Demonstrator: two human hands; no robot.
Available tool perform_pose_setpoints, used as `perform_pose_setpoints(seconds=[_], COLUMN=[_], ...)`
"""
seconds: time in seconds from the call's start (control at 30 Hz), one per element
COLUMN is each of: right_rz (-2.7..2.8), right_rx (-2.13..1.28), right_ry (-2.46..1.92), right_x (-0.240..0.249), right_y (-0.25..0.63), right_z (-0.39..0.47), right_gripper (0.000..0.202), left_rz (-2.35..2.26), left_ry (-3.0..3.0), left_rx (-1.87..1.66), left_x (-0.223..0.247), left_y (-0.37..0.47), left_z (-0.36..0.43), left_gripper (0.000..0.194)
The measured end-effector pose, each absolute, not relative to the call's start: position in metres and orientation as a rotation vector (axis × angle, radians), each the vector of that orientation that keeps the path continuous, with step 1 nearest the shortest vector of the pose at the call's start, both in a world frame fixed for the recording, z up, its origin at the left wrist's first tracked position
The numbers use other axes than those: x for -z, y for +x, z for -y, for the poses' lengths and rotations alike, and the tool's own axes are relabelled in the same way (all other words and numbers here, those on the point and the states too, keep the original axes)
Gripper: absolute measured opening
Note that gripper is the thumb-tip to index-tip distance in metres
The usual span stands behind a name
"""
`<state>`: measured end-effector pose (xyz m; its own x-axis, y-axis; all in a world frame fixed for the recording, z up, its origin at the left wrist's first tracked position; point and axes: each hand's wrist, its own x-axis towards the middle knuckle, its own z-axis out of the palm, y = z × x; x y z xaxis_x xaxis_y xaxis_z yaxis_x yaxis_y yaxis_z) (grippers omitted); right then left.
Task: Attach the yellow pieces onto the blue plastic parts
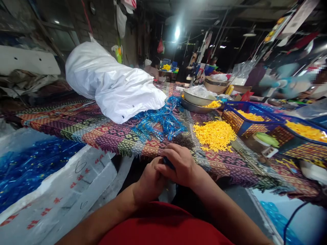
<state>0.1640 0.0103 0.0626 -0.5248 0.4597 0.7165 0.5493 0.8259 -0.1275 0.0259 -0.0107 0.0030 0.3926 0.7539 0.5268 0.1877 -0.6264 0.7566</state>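
Near the front edge of the counter (114, 132): small dark-blue piece (168, 163), mostly covered.
Right hand (182, 164) has fingers clamped on it; left hand (149, 180) has fingers partly hidden, grip cannot be told. Piece seems light, stiff, possibly slippery; pinch its sides. White container (66, 187) bears handwritten "6"; red characters illegible.
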Motion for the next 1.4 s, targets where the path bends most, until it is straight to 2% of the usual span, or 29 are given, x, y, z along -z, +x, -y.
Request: perform_pose_setpoints(seconds=[0.2, 0.33, 0.53, 0.67, 0.77, 0.8, 0.9, 1.0, 1.13, 1.23, 1.3, 1.4], right_rz=[2.082, 1.919, 1.79, 1.835, 2.063, 2.172, 2.485, 2.477, 2.081, 1.892, 1.83, 1.854], right_rx=[-0.125, -0.252, -0.41, -0.587, -0.537, -0.475, -0.302, -0.244, -0.219, -0.24, -0.286, -0.378], right_ry=[-0.84, -0.923, -1.124, -1.091, -0.892, -0.844, -0.784, -0.789, -0.838, -0.87, -0.886, -0.888], right_x=[-0.032, -0.031, -0.032, -0.025, -0.029, -0.032, -0.039, -0.037, -0.024, -0.01, -0.002, 0.003], right_y=[0.16, 0.173, 0.182, 0.186, 0.191, 0.193, 0.194, 0.194, 0.19, 0.182, 0.177, 0.175], right_z=[-0.029, -0.032, -0.034, -0.04, -0.038, -0.036, -0.031, -0.03, -0.027, -0.022, -0.019, -0.016], right_gripper=[0.019, 0.014, 0.028, 0.026, 0.042, 0.042, 0.023, 0.018, 0.019, 0.018, 0.019, 0.022], left_rz=[-0.962, -1.0, -0.987, -1.136, -1.255, -1.274, -1.232, -1.131, -1.036, -0.869, -0.849, -0.991], left_ry=[1.947, 1.96, 2.009, 2.101, 2.223, 2.27, 2.338, 2.151, 1.47, 1.123, 1.113, 1.402], left_rx=[-1.109, -0.923, -0.868, -0.811, -0.7, -0.654, -0.588, -0.813, -1.165, -1.284, -1.34, -1.322], left_x=[0.006, 0.003, 0.011, 0.016, 0.011, 0.008, -0.001, -0.009, -0.014, -0.013, -0.013, -0.015], left_y=[0.026, 0.018, 0.018, 0.015, 0.008, 0.006, -0.002, -0.007, 0.0, 0.013, 0.019, 0.017], left_z=[-0.002, -0.004, 0.003, -0.001, -0.005, -0.006, -0.01, -0.012, -0.01, -0.005, -0.004, -0.005], left_gripper=[0.009, 0.021, 0.027, 0.023, 0.018, 0.017, 0.016, 0.018, 0.035, 0.034, 0.026, 0.019])
